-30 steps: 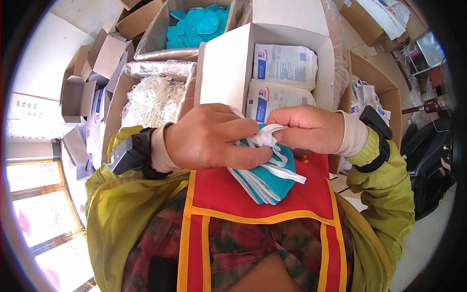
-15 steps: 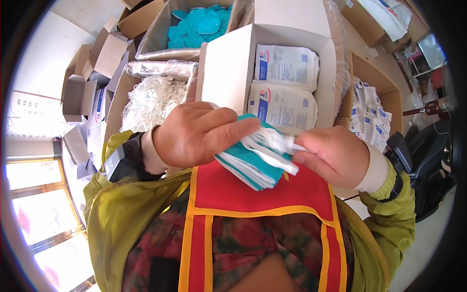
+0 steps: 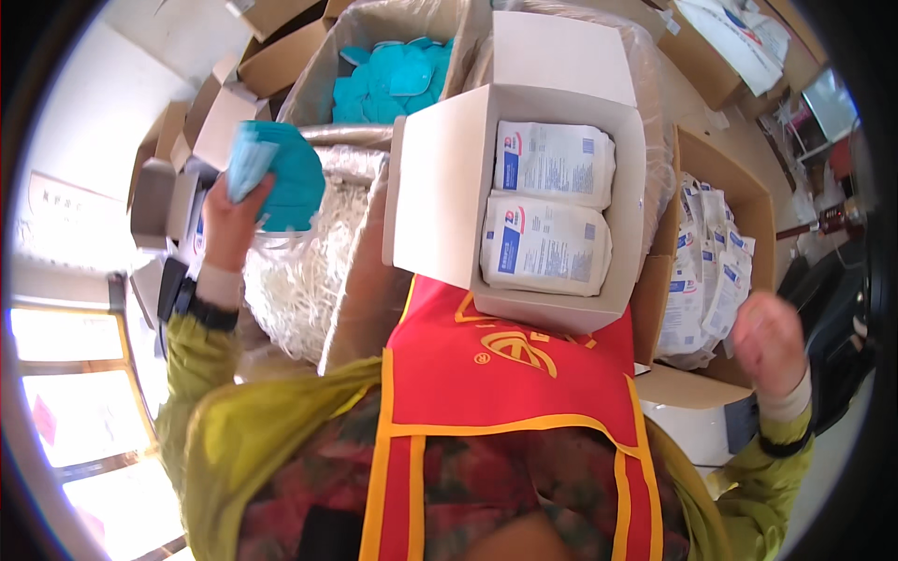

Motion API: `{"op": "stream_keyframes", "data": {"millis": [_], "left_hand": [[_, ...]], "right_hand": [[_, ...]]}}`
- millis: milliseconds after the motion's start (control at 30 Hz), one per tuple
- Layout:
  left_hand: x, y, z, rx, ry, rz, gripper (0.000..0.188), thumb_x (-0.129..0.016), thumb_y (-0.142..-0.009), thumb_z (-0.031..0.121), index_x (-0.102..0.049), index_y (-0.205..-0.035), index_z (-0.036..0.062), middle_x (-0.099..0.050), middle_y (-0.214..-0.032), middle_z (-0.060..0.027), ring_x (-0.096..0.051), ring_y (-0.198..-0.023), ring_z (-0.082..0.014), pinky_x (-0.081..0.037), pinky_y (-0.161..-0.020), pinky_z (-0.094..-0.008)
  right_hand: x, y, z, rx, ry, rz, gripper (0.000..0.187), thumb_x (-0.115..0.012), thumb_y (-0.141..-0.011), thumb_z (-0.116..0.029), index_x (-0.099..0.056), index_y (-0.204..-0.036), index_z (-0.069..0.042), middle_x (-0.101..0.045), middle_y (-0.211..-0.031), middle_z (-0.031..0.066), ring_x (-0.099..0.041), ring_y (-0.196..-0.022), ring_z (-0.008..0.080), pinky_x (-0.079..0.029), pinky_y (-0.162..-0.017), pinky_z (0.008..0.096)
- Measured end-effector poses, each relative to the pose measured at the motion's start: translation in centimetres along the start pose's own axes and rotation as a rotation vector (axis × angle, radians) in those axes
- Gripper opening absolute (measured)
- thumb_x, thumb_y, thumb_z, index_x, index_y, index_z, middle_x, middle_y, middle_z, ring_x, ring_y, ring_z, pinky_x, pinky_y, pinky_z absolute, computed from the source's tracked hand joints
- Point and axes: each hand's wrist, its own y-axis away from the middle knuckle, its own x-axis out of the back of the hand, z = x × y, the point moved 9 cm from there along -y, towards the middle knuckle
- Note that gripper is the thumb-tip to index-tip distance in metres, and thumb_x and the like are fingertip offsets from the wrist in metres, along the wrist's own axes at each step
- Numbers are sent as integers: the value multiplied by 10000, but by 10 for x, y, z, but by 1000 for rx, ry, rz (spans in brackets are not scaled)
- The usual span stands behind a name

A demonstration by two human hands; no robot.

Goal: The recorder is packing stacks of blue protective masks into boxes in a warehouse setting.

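My left hand (image 3: 229, 222) is raised at the left, its fingers closed round a stack of teal face masks (image 3: 292, 178). The stack is held above a box of tangled white elastic straps (image 3: 304, 280), and some white loops hang under it. Out at the right, my right hand (image 3: 769, 344) is smeared by motion, with its fingers seemingly curled. It is beside a carton of small white-and-blue packets (image 3: 706, 266); whether anything is in it does not show. Between the hands stands an open white box (image 3: 435, 187) with two white packs (image 3: 545, 245) in it.
A plastic-lined box at the back holds loose teal masks (image 3: 393, 82). Several opened cartons (image 3: 220, 122) are piled at the far left. At the far right is a black chair (image 3: 837, 290). My red apron (image 3: 505, 393) lies just below the white box.
My hands have parted. The left has carried the masks up and left, over the straps; the right has let go of the white loops and swung out to the right.
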Motion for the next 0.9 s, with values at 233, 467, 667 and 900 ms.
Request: {"op": "stream_keyframes", "data": {"millis": [233, 467, 667, 900], "left_hand": [[-51, 8, 66, -100, 1157, -23, 413, -562, -960, 268, -511, -1270, 0, -624, -1169, -134, -638, -1000, -244, -526, -882, -393], [-112, 27, 98, -245, 1335, -480, 424, -491, -964, 338, -494, -1234, 11, -610, -1040, -100, -646, -702, -197, -546, -728, -380], [-156, 51, 134, -37, 1758, -380, 463, -501, -960, 300, -435, -1275, -33, -581, -901, -102, -618, -511, -121, -538, -603, -223], [-176, 46, 154, -82, 1829, -542, 463, -430, -930, 369, -546, -1061, -59, -600, -699, -165, -539, -414, -222, -449, -410, -298]], "right_hand": [[-98, -66, -14, 135, -773, -237, 268, -455, -986, -258, -506, -890, -14, -447, -625, 42, -357, -454, 81, -270, -394, 213], [-151, -111, -44, 320, -911, -494, 310, -426, -1003, -273, -548, -894, -9, -496, -760, 56, -379, -505, 77, -283, -405, 195], [-191, -141, -56, 191, -735, -395, 422, -443, -1002, -382, -631, -979, -5, -497, -768, -3, -389, -523, 47, -275, -410, 174], [-255, -122, -49, 214, -561, -629, 632, -354, -994, -546, -640, -914, 11, -599, -749, 62, -493, -575, 86, -381, -500, 228]]}}
